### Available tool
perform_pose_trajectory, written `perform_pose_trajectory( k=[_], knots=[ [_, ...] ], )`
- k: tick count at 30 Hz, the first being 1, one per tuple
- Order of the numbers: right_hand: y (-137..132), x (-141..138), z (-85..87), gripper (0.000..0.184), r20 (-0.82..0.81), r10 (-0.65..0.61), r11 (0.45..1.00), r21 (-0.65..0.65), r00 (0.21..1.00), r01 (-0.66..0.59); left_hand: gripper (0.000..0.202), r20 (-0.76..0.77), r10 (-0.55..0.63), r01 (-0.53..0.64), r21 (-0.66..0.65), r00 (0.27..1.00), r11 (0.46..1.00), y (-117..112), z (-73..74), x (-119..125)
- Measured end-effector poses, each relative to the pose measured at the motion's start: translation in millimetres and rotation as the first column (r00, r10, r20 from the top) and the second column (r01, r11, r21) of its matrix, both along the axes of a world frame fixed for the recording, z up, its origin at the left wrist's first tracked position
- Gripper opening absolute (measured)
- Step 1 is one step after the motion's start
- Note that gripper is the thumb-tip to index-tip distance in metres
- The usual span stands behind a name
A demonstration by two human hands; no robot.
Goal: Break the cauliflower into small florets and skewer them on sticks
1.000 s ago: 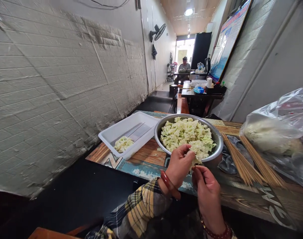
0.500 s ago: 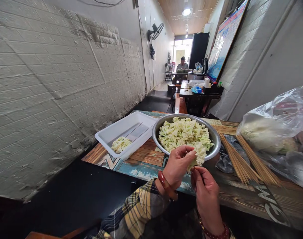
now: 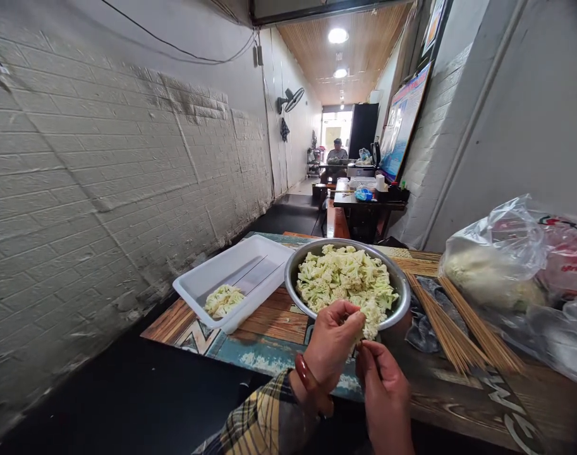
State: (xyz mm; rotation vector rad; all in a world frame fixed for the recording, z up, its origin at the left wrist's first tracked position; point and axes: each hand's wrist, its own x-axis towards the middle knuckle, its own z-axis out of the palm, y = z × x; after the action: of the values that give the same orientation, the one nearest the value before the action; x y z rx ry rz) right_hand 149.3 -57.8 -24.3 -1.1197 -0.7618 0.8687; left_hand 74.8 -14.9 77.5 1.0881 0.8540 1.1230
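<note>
Both my hands meet at the near edge of the table. My left hand (image 3: 333, 344), with a red bangle on the wrist, pinches a pale cauliflower floret (image 3: 371, 316). My right hand (image 3: 383, 392) pinches the same floret from below. They hover just in front of a metal bowl (image 3: 398, 308) heaped with cauliflower pieces (image 3: 340, 275). To the left a white plastic tray (image 3: 236, 268) holds a small cluster of florets (image 3: 223, 299).
Bundles of bamboo skewers (image 3: 452, 328) lie right of the bowl beside a dark cloth (image 3: 423, 328). Clear plastic bags (image 3: 510, 265) with cauliflower sit at far right. A brick wall runs along the left. A person (image 3: 336, 153) sits at distant tables.
The view has tilted upward, so table and hands sit lower in frame. Both hands keep pinching the floret by the bowl's rim.
</note>
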Motion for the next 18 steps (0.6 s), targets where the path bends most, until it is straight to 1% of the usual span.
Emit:
perform_pose_trajectory(
  k=[3,7,9,11,13,15,18],
  knots=[
    [-1,-3,3.7,0.028,0.008,0.014,1.000,0.007,1.000,-0.014,0.014,-0.014,-0.015,0.015,0.003,1.000,1.000,0,-2.8,-1],
    [-1,-3,7.1,0.028,0.038,-0.010,1.000,0.007,0.999,0.009,0.017,-0.013,-0.048,0.048,-0.010,0.999,0.999,2,-7.3,-2],
    [0,-1,8.4,0.028,0.049,0.018,1.000,-0.002,0.999,-0.017,0.022,-0.012,-0.059,0.058,-0.031,0.998,0.998,6,-8.2,-3],
    [1,2,10.8,0.029,0.027,0.072,0.997,-0.001,0.997,-0.072,0.026,0.006,-0.069,0.069,-0.043,0.998,0.997,9,-7.2,-6],
    [2,5,14.8,0.029,-0.029,0.096,0.995,0.015,0.995,-0.096,0.033,0.036,-0.089,0.089,-0.018,0.995,0.996,13,-4.8,-11],
    [2,6,19.5,0.029,-0.090,0.082,0.997,0.020,0.993,-0.080,0.041,0.052,-0.102,0.100,0.036,0.993,0.994,15,-2.8,-16],
    [2,4,25.5,0.028,-0.171,0.060,0.998,0.005,0.983,-0.060,0.046,0.003,-0.087,0.086,0.119,0.996,0.989,13,-4.5,-23]
  ],
)
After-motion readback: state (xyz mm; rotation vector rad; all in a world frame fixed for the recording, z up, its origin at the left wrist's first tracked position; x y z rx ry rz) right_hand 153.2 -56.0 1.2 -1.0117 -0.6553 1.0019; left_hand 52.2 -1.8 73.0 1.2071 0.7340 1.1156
